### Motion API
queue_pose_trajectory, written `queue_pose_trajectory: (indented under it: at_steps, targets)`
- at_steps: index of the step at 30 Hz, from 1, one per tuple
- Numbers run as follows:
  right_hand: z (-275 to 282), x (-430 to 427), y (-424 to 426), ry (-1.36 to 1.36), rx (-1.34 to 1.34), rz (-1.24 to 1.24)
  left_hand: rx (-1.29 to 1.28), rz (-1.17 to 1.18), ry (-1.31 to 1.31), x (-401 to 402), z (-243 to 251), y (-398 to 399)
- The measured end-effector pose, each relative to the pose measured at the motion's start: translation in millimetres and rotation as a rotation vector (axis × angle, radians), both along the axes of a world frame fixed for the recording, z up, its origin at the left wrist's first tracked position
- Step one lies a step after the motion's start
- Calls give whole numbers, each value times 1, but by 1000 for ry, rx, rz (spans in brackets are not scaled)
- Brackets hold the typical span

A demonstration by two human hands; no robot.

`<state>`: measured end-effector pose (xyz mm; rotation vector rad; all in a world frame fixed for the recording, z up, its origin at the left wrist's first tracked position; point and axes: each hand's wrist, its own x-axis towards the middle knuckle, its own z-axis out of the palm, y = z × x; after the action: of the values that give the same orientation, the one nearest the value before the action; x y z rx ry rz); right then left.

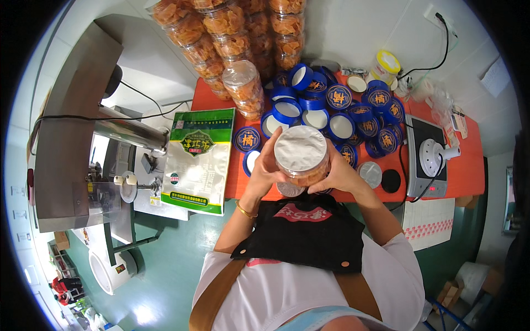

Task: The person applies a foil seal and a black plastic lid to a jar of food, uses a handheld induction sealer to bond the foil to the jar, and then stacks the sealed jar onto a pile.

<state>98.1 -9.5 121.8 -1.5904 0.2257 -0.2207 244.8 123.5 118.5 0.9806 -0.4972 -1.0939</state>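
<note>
A clear plastic jar with a silver foil seal (301, 149) on its mouth and orange dried pieces inside is held between both hands. My left hand (267, 167) grips its left side, and my right hand (340, 170) grips its right side. Just behind the jar lies a heap of round blue lids (314, 103), some with the white inside up, others with the printed top up. Below the jar, a clear round disc-like piece (290, 189) shows at the table's front edge. Loose foil discs (369, 174) lie right of my right hand, beside a black round disc (390, 181).
Stacked filled jars (225, 25) stand at the back left of the red table (468, 165). A green and silver bag (196, 161) lies left. On the right, a white corded device (432, 157) rests on an induction cooker (426, 186). A metal machine (70, 124) stands far left.
</note>
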Motion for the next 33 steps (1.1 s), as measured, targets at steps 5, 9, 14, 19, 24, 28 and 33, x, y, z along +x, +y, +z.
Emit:
queue_pose_trajectory:
  at_steps: [5, 9, 14, 19, 24, 28, 33]
  targets:
    - [4, 3, 11, -26, -205, -181, -130, 156, -564, -23, -24, -1]
    - [12, -1, 20, -23, -276, -242, -96, 137, -671, -21, -23, 0]
    - [3, -3, 25, -44, -323, -340, -92, 111, -732, -17, -32, 0]
    - [-12, 4, 32, -69, -362, -490, -196, 255, -314, -20, -30, -9]
    - [3, -12, 19, -18, -351, -327, -231, 204, -57, -16, -54, 5]
    - [4, -9, 11, -27, 54, -116, -52, 49, -444, -22, -39, 7]
    - [14, -6, 22, 2, -51, -167, -161, 90, -464, -20, -40, 10]
